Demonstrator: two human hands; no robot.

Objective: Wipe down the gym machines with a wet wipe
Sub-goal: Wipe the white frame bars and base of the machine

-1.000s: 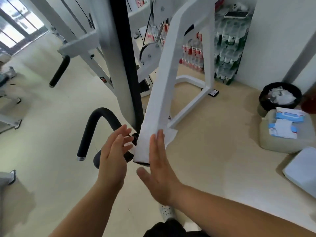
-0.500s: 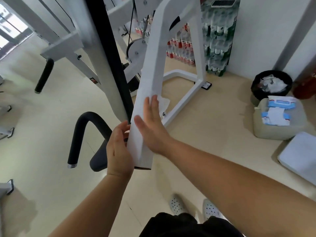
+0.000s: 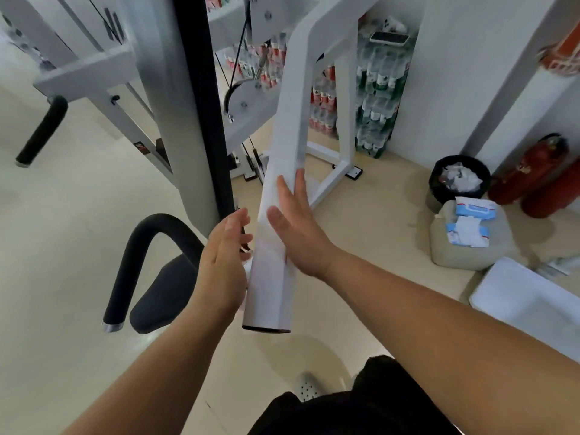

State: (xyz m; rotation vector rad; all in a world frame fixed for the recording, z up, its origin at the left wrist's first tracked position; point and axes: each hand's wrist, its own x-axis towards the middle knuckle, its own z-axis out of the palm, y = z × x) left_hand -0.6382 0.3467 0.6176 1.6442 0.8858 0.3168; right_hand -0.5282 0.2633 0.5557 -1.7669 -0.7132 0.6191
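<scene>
Bare hands flanked the slanted white beam (image 3: 270, 290) of a gym machine, seen from a head-worn camera looking down. The right hand (image 3: 298, 233) lay flat against the beam's right face with its fingers straight and close together, holding nothing in a grip. A pale edge of the wet wipe (image 3: 311, 184) showed just past the fingertips, trapped between hand and metal. The left hand (image 3: 224, 265) stood edge-on just beside the beam's left face, fingers likewise straight; whether it touched the metal could not be told. Left of the hands, a black padded handle (image 3: 135, 262) curved above a dark seat pad (image 3: 160, 296), with a black upright column (image 3: 201, 105) and a grey pulley (image 3: 241, 98) behind. At right, against the wall, a black bin (image 3: 436, 183) held crumpled white tissue. Near it, blue-and-white wipe packs (image 3: 470, 227) lay on a beige cushion (image 3: 464, 255) on the floor. Red fire extinguishers (image 3: 533, 177) stood just beyond the bin. Stacked cases of bottled water (image 3: 376, 98) rose behind the machine's white frame, with a phone (image 3: 389, 37) lying on top. The person's dark clothing and one perforated shoe showed at the bottom edge.
</scene>
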